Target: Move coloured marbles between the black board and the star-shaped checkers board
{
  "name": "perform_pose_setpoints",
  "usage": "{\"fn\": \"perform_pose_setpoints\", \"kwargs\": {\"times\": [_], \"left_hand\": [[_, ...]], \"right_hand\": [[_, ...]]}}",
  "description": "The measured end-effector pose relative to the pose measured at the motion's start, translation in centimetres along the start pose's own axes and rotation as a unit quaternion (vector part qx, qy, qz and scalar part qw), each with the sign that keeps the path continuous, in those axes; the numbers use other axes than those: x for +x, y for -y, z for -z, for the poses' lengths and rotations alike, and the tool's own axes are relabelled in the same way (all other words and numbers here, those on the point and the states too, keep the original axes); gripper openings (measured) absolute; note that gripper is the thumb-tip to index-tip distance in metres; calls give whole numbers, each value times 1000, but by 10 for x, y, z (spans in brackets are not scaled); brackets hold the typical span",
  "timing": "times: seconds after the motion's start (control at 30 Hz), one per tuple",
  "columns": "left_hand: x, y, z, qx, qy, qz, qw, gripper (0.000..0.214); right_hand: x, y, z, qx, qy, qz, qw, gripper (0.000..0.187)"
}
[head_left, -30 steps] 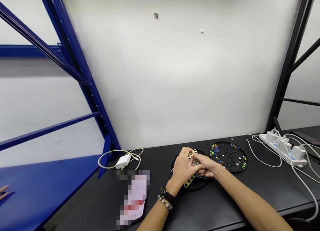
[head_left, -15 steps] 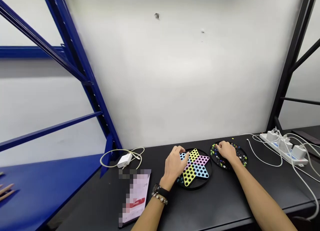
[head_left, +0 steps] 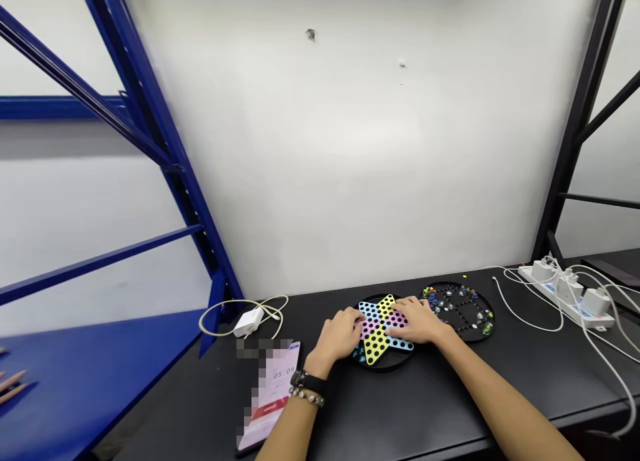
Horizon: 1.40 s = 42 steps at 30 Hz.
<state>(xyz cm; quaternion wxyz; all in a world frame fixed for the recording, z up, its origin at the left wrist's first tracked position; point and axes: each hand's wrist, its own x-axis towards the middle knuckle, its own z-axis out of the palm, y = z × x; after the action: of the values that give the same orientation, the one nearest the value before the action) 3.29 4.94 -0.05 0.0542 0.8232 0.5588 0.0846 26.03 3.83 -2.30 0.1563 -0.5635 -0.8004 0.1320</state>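
Note:
A star-shaped Chinese checkers board [head_left: 377, 346] with yellow, pink and blue points and rows of black holes sits over a round black tray [head_left: 386, 368]. My left hand [head_left: 339, 336], with a dark watch and beaded bracelet at the wrist, has its fingers curled onto the board's left pink point. On the opposite side my right hand [head_left: 419, 320] closes its fingers on the right pink point. Blue marbles [head_left: 358, 354] show beneath the board's lower left. Beside my right hand lies a second round black tray [head_left: 493, 314] with many coloured marbles [head_left: 437, 301] around its ring.
A phone [head_left: 273, 398] showing a timer lies left of my forearm. Behind it are a white charger [head_left: 249, 322] and coiled cable. A power strip [head_left: 575, 301] with plugs and white cables occupies the right. Another person's fingers [head_left: 11, 386] rest on the blue surface [head_left: 110, 374] at left.
My right hand has left the marble tray and moved left onto the star board. My left hand has shifted slightly down and left, its fingers now on the board's edge.

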Motion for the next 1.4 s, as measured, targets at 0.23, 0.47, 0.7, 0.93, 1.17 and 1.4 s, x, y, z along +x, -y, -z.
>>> {"fn": "perform_pose_setpoints", "kwargs": {"times": [0.23, 0.47, 0.7, 0.93, 1.17, 1.4], "left_hand": [[3, 0, 2, 50, -68, 55, 995, 27], [2, 6, -1, 65, -48, 86, 993, 21], [3, 6, 0, 67, -47, 107, 991, 18], [-1, -6, -13, 93, -36, 88, 991, 31], [-5, -15, -24, 120, -26, 91, 988, 39], [-5, -8, -22, 119, 11, 29, 992, 36]], "right_hand": [[2, 6, -6, -101, -56, -96, 989, 74], [-2, 21, -2, -116, -75, -118, 983, 79], [1, 23, 2, -84, -46, -135, 986, 76], [1, 15, -4, -35, -44, -131, 990, 62], [2, 10, -6, -16, -47, -122, 991, 62], [2, 10, -5, -6, -44, -122, 992, 60]]}}
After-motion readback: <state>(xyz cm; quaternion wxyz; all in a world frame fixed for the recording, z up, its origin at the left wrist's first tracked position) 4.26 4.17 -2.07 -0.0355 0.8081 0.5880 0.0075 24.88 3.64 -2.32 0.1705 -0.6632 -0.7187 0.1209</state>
